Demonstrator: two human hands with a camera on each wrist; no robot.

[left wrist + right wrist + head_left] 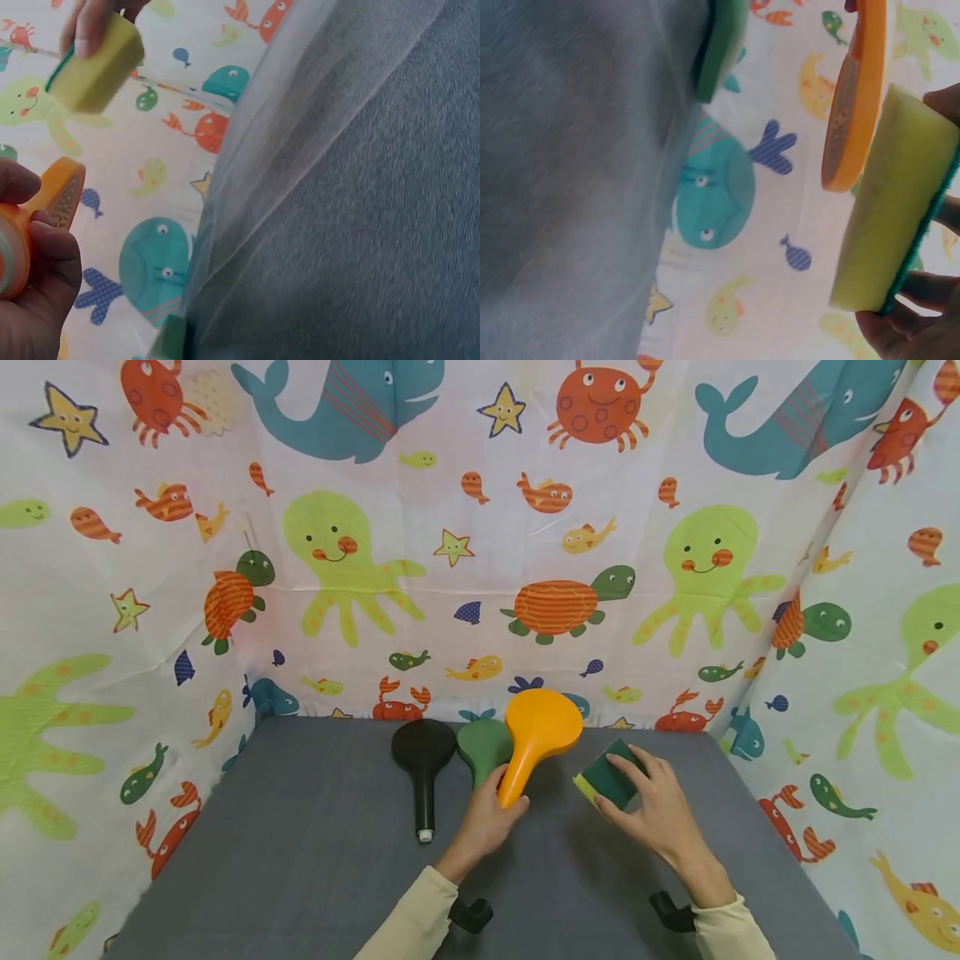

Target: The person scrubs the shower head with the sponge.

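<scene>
Head view: the left hand [483,818] curls round the handle of an orange shower head [543,722], raised by a green shower head [482,743]; the right hand [666,814] pinches a sponge [606,778] near it, above the gray table [322,827].

Left wrist view: thumb and fingers wrap the orange handle.

Right wrist view: spread fingers grip the sponge's opposite edges.

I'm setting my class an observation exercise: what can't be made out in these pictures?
Green paddle, handle end: head view, behind the left hand.
Black paddle, underside: head view, turned away from the camera.
Orange paddle, textured face: right wrist view, too edge-on to read.
Right hand, mostly: left wrist view, cut off by the top edge.
</scene>
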